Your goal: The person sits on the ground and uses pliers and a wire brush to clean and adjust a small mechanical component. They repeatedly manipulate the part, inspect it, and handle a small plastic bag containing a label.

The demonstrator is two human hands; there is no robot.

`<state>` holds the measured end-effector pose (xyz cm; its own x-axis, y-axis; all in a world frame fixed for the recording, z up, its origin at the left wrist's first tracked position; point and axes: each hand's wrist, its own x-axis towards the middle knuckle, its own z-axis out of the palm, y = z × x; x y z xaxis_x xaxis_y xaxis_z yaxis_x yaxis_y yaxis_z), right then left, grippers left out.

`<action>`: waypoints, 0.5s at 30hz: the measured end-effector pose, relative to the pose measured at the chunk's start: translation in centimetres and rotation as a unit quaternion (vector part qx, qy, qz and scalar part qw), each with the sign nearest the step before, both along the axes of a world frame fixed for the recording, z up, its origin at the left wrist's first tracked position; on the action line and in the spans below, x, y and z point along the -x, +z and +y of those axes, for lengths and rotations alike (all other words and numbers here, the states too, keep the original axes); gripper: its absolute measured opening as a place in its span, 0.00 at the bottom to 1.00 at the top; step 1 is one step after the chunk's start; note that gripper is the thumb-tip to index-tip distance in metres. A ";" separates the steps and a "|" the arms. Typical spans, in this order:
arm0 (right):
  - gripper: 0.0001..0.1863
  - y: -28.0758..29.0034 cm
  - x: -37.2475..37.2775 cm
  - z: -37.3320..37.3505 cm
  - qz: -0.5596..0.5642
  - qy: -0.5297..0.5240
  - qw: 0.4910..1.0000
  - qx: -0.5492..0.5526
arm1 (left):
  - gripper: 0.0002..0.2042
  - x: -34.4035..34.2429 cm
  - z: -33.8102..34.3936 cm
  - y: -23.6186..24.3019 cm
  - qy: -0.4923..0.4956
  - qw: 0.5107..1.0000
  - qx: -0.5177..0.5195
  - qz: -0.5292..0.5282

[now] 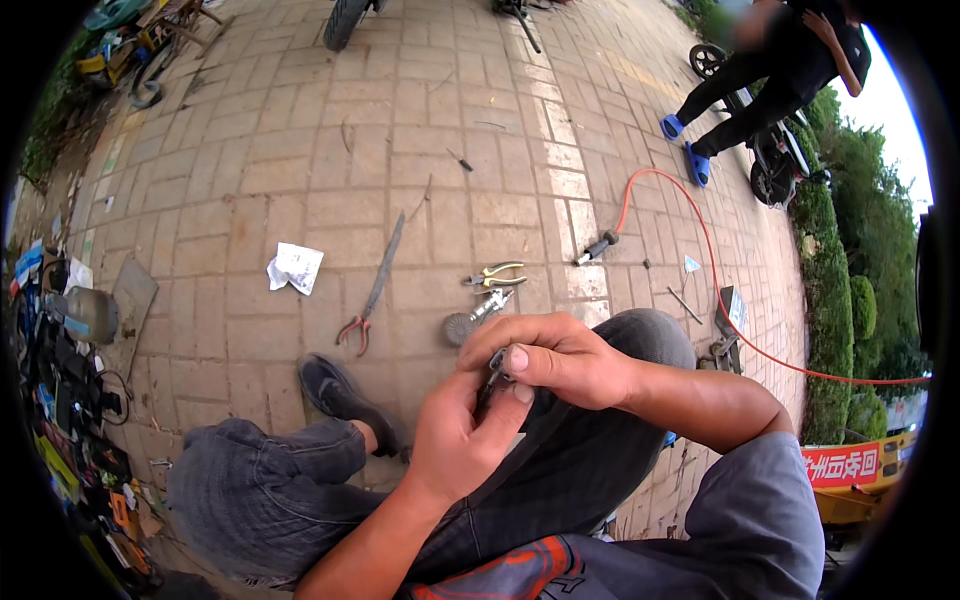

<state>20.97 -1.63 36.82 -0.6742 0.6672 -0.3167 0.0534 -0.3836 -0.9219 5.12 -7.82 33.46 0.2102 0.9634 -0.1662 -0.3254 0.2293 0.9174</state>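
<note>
Close together above my bent knee, my left hand and my right hand both grip a small dark part. My right thumb presses on its upper end, while the left thumb and fingers pinch it lower down. Fingers cover most of it, so its kind does not show. Just beyond my hands, a shiny metal shaft lies by a round ribbed grey piece. Pliers with yellow handles rest past them. Red-handled pliers lie left, touching a long dark strip.
A white crumpled packet lies on the paving. At right, an orange hose curves from a black nozzle. A person in blue slippers stands by a motorbike. Tools and parts clutter the left edge.
</note>
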 end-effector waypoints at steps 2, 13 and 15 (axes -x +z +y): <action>0.19 0.0 0.1 0.0 0.003 -0.011 1.000 0.028 | 0.11 0.0 0.2 0.0 -0.028 0.996 -0.022 0.080; 0.18 -0.1 0.3 -0.3 0.023 -0.055 0.998 0.005 | 0.12 -0.9 0.3 0.0 0.067 0.953 -0.145 0.257; 0.18 0.0 0.4 -0.3 0.027 -0.055 0.998 0.009 | 0.11 -1.0 0.2 -0.1 0.087 0.948 -0.159 0.263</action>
